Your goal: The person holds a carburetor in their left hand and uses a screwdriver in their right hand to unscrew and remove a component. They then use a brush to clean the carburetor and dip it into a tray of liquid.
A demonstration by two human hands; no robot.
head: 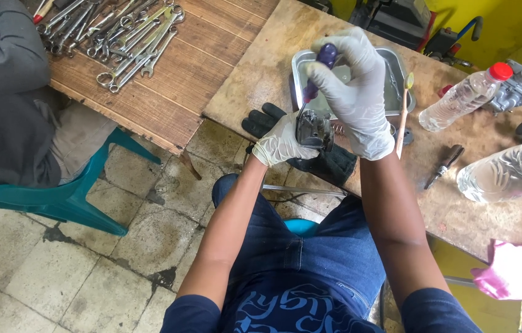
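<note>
I am holding a small dark metal part in my left hand, with the gloved fingers closed around it, just in front of the metal tray on the bench. My right hand is gripping a purple-handled screwdriver, closed tight on the handle, and its tip is pointing down to the part. A black glove is lying under the part, near the tray. A toothbrush is leaning beside the tray.

Both gloved hands raised: left cupped closed, right fisted above
</note>
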